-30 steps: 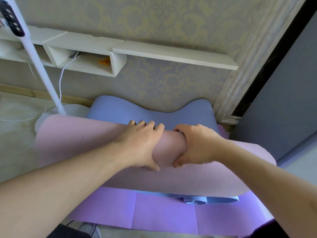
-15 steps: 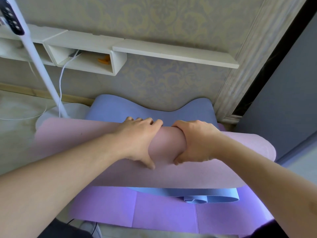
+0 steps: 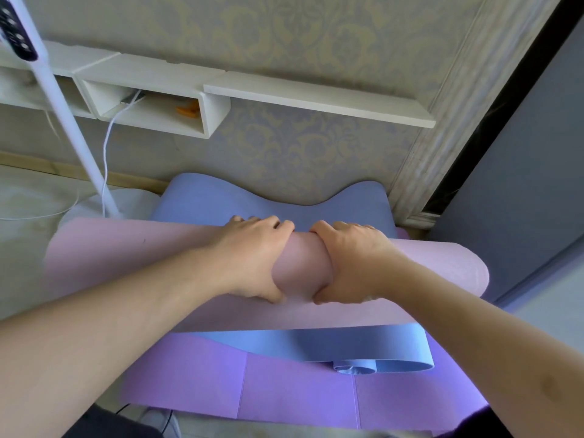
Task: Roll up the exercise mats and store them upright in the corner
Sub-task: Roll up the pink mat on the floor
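A rolled pink mat (image 3: 126, 257) lies crosswise in front of me, held at its middle by both hands. My left hand (image 3: 252, 257) wraps over it from the left and my right hand (image 3: 350, 263) grips it right beside, thumbs underneath. Under the roll a blue mat (image 3: 271, 197) spreads toward the wall, its far edge curled up against the wallpaper and its near end (image 3: 379, 352) folded over loosely. At the bottom a purple mat (image 3: 284, 390) lies flat on the floor.
A white wall shelf (image 3: 316, 96) with open cubbies hangs above the mats. A white lamp pole (image 3: 69, 121) and its round base (image 3: 94, 207) stand at the left, with a white cable trailing. A corner trim (image 3: 442, 121) and grey door panel (image 3: 521, 169) are at the right.
Both hands have lifted the pink roll slightly up and away from me, uncovering more of the folded blue mat beneath. The grip has stayed the same.
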`<action>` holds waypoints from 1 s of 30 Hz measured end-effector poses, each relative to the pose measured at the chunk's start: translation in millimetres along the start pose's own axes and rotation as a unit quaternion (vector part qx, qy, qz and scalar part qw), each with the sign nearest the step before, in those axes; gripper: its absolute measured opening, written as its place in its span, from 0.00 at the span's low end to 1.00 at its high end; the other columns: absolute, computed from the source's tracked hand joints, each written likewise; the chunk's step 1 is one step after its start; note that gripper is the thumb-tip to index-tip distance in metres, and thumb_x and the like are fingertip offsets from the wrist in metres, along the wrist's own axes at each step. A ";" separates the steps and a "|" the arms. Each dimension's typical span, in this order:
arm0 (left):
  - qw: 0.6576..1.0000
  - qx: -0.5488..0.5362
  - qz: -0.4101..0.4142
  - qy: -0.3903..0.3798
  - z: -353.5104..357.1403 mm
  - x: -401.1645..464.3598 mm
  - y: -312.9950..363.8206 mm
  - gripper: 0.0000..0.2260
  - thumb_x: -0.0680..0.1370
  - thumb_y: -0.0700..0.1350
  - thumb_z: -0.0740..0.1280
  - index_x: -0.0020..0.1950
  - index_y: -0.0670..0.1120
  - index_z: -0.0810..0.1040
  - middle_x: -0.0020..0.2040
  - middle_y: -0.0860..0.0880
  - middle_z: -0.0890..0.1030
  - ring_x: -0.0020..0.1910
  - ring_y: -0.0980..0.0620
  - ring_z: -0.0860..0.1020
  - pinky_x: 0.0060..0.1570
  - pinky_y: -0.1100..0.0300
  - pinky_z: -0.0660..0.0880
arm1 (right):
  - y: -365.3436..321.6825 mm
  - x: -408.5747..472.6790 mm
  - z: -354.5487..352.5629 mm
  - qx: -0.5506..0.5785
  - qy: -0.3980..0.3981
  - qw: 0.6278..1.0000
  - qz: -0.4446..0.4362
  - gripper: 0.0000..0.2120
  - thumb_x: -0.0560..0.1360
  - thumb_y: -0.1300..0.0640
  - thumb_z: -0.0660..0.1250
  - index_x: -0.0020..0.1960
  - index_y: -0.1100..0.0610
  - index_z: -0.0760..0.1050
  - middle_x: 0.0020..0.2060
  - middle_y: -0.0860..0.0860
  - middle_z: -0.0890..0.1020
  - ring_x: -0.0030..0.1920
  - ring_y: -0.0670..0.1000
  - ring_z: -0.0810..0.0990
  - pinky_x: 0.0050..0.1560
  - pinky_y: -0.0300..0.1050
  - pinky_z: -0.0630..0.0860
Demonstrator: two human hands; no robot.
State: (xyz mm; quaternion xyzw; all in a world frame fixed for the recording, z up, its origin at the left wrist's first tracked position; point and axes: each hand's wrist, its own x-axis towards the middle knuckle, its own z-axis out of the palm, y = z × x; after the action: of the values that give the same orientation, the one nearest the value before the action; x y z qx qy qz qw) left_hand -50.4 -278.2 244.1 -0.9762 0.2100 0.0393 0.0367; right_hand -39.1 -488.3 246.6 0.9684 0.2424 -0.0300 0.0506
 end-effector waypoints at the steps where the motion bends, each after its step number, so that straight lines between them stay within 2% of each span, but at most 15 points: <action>1: 1.000 0.019 0.009 0.008 2.0 -1.0 3.6 0.40 0.61 0.71 0.78 0.64 0.53 0.66 0.58 0.54 0.73 0.57 0.46 0.78 0.56 0.47 0.74 | 2.6 0.0 -1.3 0.010 -0.009 1.000 0.008 0.43 0.58 0.27 0.78 0.66 0.43 0.67 0.52 0.45 0.79 0.51 0.53 0.79 0.49 0.49 0.71; 3: 0.998 0.046 0.022 0.020 7.7 0.0 8.7 0.43 0.61 0.70 0.79 0.66 0.53 0.65 0.60 0.52 0.74 0.58 0.46 0.78 0.56 0.47 0.75 | 6.9 -1.0 -2.3 0.036 -0.031 0.999 0.022 0.42 0.57 0.27 0.78 0.65 0.41 0.67 0.52 0.43 0.79 0.51 0.51 0.79 0.48 0.48 0.71; 5: 0.999 0.032 0.026 0.025 8.2 5.0 7.0 0.39 0.61 0.69 0.79 0.63 0.54 0.66 0.57 0.53 0.75 0.55 0.46 0.79 0.53 0.47 0.75 | 8.6 -2.3 -0.9 0.051 -0.039 0.998 0.023 0.43 0.58 0.28 0.78 0.67 0.41 0.68 0.54 0.43 0.79 0.52 0.51 0.79 0.51 0.49 0.72; 8: 1.000 -0.018 0.004 0.019 -1.8 9.3 -4.3 0.34 0.60 0.67 0.78 0.57 0.57 0.69 0.51 0.56 0.76 0.50 0.48 0.79 0.46 0.51 0.74 | 5.7 -2.9 3.5 -0.011 0.025 1.000 -0.004 0.47 0.60 0.24 0.74 0.72 0.44 0.66 0.59 0.47 0.76 0.58 0.54 0.77 0.64 0.53 0.71; 10: 0.998 -0.065 -0.016 0.002 -7.1 7.5 -9.8 0.32 0.58 0.67 0.79 0.55 0.58 0.71 0.48 0.58 0.77 0.48 0.50 0.78 0.43 0.52 0.75 | 1.4 -3.0 5.4 -0.052 0.039 0.998 -0.013 0.52 0.60 0.22 0.73 0.75 0.46 0.62 0.63 0.49 0.75 0.62 0.56 0.76 0.69 0.58 0.69; 12: 0.995 -0.091 -0.027 -0.021 -9.1 4.0 -10.9 0.32 0.57 0.68 0.79 0.54 0.58 0.71 0.47 0.58 0.78 0.47 0.51 0.78 0.43 0.52 0.77 | -1.4 -2.6 5.5 -0.046 0.029 0.998 -0.013 0.52 0.59 0.23 0.74 0.74 0.46 0.62 0.62 0.48 0.76 0.61 0.56 0.77 0.66 0.57 0.72; 14: 0.995 -0.092 -0.030 -0.041 -9.7 1.2 -7.3 0.33 0.58 0.69 0.78 0.57 0.59 0.71 0.50 0.58 0.78 0.49 0.52 0.79 0.46 0.51 0.78 | -1.0 -1.6 4.4 -0.010 0.018 1.000 -0.008 0.48 0.59 0.25 0.76 0.72 0.44 0.65 0.58 0.47 0.78 0.57 0.55 0.79 0.58 0.53 0.75; 18: 1.000 0.004 -0.016 -0.018 0.6 -3.1 4.2 0.46 0.59 0.71 0.78 0.70 0.52 0.65 0.61 0.53 0.74 0.60 0.46 0.77 0.62 0.46 0.72 | 2.9 0.1 -4.8 0.034 -0.004 0.999 0.005 0.42 0.57 0.26 0.77 0.65 0.41 0.70 0.52 0.42 0.79 0.52 0.51 0.79 0.53 0.50 0.75; 20: 1.000 0.026 -0.004 -0.008 7.1 -2.7 8.3 0.44 0.59 0.70 0.80 0.65 0.53 0.65 0.59 0.52 0.74 0.58 0.45 0.77 0.57 0.46 0.74 | 3.9 -1.5 -7.2 0.050 -0.020 0.998 0.014 0.41 0.57 0.26 0.77 0.64 0.40 0.71 0.52 0.40 0.80 0.52 0.49 0.79 0.53 0.49 0.74; 22: 1.000 0.004 -0.004 -0.004 4.9 -0.5 6.6 0.41 0.59 0.68 0.81 0.61 0.54 0.65 0.56 0.53 0.74 0.56 0.46 0.78 0.48 0.50 0.72 | 4.4 -3.5 -4.9 0.052 -0.018 0.998 0.007 0.42 0.58 0.24 0.75 0.67 0.40 0.69 0.54 0.42 0.80 0.54 0.51 0.79 0.59 0.52 0.75; 24: 1.000 -0.029 -0.009 -0.006 -2.5 1.7 0.0 0.38 0.58 0.67 0.81 0.60 0.56 0.67 0.54 0.56 0.74 0.52 0.48 0.78 0.43 0.52 0.70 | 4.4 -3.8 -2.7 0.006 0.005 1.000 -0.007 0.50 0.59 0.21 0.72 0.74 0.43 0.64 0.60 0.46 0.78 0.60 0.54 0.78 0.68 0.56 0.70; 26: 0.997 -0.077 -0.022 -0.019 -9.4 1.8 -5.8 0.35 0.57 0.67 0.81 0.56 0.59 0.68 0.49 0.58 0.76 0.48 0.51 0.78 0.40 0.53 0.74 | 1.8 -5.1 -2.6 -0.049 0.019 0.999 -0.014 0.57 0.58 0.19 0.70 0.78 0.46 0.58 0.64 0.49 0.75 0.64 0.56 0.76 0.72 0.59 0.67; 28: 0.993 -0.106 -0.031 -0.039 -11.2 0.6 -8.4 0.33 0.55 0.67 0.80 0.53 0.59 0.69 0.46 0.58 0.78 0.44 0.52 0.81 0.41 0.51 0.80 | -1.0 -6.2 -2.8 -0.050 0.014 0.999 -0.013 0.55 0.58 0.20 0.71 0.76 0.46 0.61 0.61 0.48 0.77 0.61 0.56 0.78 0.67 0.57 0.70; 30: 0.993 -0.104 -0.030 -0.049 -10.8 -1.4 -7.5 0.34 0.56 0.68 0.79 0.55 0.60 0.70 0.48 0.58 0.79 0.45 0.51 0.82 0.44 0.50 0.81 | -1.7 -6.1 -3.4 -0.008 0.010 1.000 -0.009 0.48 0.59 0.23 0.74 0.70 0.44 0.66 0.55 0.46 0.78 0.55 0.54 0.80 0.58 0.52 0.73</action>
State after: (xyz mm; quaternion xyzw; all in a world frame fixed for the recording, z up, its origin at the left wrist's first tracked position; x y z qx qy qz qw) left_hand -47.9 -271.8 255.3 -0.9775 0.1735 0.1071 -0.0534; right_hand -45.2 -489.3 250.3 0.9660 0.2519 -0.0192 0.0552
